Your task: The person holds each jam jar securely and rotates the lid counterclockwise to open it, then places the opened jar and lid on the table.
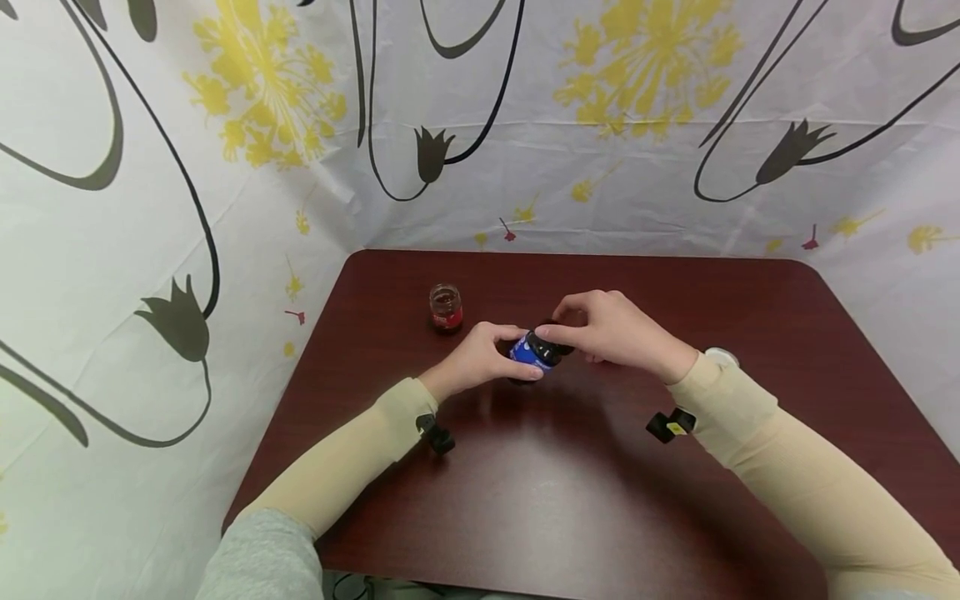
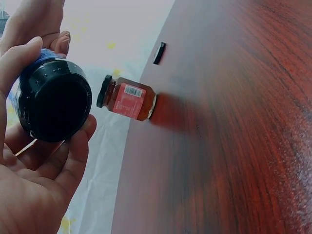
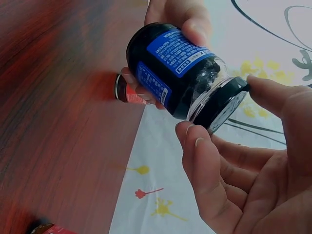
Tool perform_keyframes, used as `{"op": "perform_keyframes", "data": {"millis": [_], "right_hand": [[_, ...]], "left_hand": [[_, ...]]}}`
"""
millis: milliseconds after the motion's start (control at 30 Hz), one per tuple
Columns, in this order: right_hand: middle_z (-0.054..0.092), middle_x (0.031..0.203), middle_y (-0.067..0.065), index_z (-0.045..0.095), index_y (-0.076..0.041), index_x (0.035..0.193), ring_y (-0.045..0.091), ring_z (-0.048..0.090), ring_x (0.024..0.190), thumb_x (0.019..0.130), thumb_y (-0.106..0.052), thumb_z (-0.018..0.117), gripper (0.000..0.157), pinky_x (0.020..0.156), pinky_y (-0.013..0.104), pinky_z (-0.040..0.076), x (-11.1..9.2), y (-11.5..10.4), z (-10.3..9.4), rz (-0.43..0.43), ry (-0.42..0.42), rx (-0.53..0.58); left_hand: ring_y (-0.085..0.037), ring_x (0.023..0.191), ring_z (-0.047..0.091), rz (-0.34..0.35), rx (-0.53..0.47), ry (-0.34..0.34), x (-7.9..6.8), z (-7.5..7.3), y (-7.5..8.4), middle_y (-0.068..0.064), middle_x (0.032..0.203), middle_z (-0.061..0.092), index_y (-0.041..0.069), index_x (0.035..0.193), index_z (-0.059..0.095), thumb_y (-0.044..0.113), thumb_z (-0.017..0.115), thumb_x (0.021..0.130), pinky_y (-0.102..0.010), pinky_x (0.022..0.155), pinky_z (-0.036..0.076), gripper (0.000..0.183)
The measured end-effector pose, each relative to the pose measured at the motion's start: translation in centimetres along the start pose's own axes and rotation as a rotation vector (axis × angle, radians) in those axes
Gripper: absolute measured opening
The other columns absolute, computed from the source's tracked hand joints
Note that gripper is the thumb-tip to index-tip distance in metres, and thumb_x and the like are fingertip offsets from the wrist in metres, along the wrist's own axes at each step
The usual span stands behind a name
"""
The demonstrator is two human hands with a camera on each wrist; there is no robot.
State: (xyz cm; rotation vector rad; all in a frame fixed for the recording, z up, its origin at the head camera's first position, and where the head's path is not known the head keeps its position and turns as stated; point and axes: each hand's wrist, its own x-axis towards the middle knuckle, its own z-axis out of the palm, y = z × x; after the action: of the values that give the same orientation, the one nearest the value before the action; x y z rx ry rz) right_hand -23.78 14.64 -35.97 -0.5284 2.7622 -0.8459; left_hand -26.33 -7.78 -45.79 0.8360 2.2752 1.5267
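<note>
A dark glass jar (image 1: 527, 350) with a blue label is tilted above the table, its lidded end toward the right. Its body sits in the grip of my left hand (image 1: 487, 354), whose thumb and fingers lie on opposite sides. My right hand (image 1: 611, 329) pinches the black lid (image 3: 224, 103) between thumb and fingertips. That lid has a pale top and is on the jar's mouth. The left wrist view faces the jar's dark round base (image 2: 61, 107); there, beyond the hand, stands a red-labelled jar (image 2: 129, 99) with a dark lid.
Toward the back left of the brown table (image 1: 570, 483) stands a red-labelled glass jar (image 1: 447, 315). A pale round thing (image 1: 722, 357) peeks out behind the right wrist. One thin black disc (image 2: 159, 52) lies near the table's far edge. Patterned cloth (image 1: 465, 192) hangs behind.
</note>
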Motion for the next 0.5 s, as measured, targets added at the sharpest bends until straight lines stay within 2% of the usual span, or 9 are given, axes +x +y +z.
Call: {"op": "perform_keyframes", "data": {"millis": [233,500], "right_hand": [[0.062,0.061,-0.002,0.060,-0.027,0.095,0.019,0.059,0.051,0.071,-0.067,0.059,0.046,0.046,0.035,0.047,-0.21,0.02,0.04,0.008,-0.013,0.011],[0.062,0.059,-0.001,0.060,-0.030,0.097,0.019,0.059,0.051,0.071,-0.067,0.059,0.045,0.046,0.036,0.047,-0.21,0.01,-0.05,-0.002,-0.023,0.011]], "left_hand": [[-0.014,0.091,0.057,-0.011,0.002,-0.009,-0.16,0.13,0.04,0.008,0.105,0.062,0.027,0.118,0.060,0.051,0.076,0.065,-0.029,0.072,0.050,0.060],[-0.014,0.093,0.058,0.017,-0.030,-0.023,-0.15,0.10,0.13,0.007,0.106,0.062,0.027,0.117,0.061,0.047,0.076,0.066,-0.030,0.073,0.051,0.056]]}}
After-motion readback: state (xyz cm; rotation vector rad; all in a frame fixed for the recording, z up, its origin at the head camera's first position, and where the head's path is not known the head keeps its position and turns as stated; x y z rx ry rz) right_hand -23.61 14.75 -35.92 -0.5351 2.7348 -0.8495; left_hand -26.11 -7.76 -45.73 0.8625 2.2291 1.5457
